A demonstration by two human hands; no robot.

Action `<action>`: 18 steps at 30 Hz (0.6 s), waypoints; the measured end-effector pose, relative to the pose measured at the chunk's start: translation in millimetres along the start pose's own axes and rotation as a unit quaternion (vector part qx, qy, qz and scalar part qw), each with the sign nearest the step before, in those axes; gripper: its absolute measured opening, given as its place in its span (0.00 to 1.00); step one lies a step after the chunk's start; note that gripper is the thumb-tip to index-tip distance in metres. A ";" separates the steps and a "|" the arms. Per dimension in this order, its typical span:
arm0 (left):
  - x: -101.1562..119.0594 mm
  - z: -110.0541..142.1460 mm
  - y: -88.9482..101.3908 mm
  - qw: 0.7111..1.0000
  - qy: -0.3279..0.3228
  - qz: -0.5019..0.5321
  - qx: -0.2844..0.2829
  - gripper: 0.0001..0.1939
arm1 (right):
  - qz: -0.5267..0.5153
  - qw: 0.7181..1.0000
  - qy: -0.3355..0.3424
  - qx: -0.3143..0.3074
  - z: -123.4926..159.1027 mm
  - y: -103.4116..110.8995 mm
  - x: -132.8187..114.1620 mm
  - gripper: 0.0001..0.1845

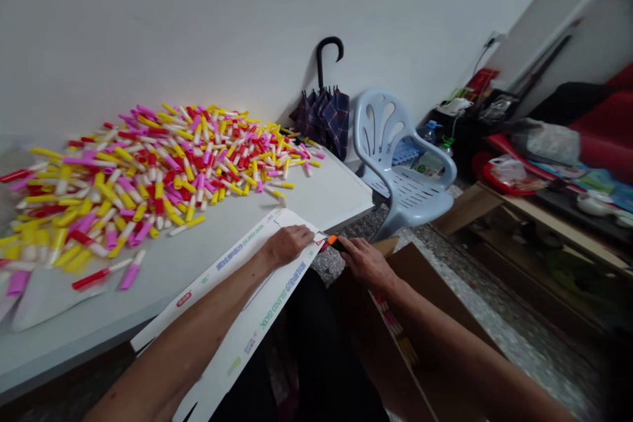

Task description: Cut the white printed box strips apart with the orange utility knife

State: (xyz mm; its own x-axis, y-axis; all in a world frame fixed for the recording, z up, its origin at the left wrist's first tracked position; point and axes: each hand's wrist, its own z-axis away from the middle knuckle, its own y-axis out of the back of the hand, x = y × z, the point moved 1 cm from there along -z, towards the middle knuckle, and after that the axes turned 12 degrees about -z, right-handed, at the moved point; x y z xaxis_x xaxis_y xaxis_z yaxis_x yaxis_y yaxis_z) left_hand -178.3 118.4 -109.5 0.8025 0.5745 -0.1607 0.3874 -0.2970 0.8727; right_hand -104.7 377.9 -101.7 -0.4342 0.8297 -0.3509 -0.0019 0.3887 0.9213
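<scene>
My left hand (289, 243) lies closed on the far end of a flat white printed carton sheet (237, 323) that hangs over the table's front edge. My right hand (363, 260) pinches a small orange and black utility knife (335, 242), whose tip touches the sheet's edge beside my left fingers. A large heap of yellow, red, pink and white pens (148, 171) covers the grey table (326, 198) to the left, well away from both hands.
An open brown cardboard box (410, 303) stands on the floor under my right arm. A pale blue plastic chair (403, 165) and a folded plaid umbrella (324, 112) stand past the table's corner. A cluttered low wooden table (519, 204) lies at the right.
</scene>
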 end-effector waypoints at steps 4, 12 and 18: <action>4.4 11.0 3.2 0.999 -0.029 0.017 0.027 0.08 | -0.024 0.995 -0.057 -0.079 7.5 13.5 -18.6 0.26; 7.2 16.0 9.6 0.994 -0.043 0.025 0.092 0.09 | -0.048 0.991 -0.043 -0.114 -4.4 19.0 -11.3 0.26; 7.9 16.6 9.2 0.994 -0.024 0.031 0.102 0.11 | -0.070 0.991 -0.029 -0.112 -11.8 12.6 -2.8 0.25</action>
State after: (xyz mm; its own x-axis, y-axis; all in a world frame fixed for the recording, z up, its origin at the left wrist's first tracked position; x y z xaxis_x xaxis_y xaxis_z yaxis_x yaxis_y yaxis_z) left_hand -160.9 107.5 -110.4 0.8460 0.5155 -0.1361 0.4176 -0.4820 0.7702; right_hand -114.2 375.7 -87.2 -0.3635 0.7976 -0.4814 -0.2619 0.4084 0.8744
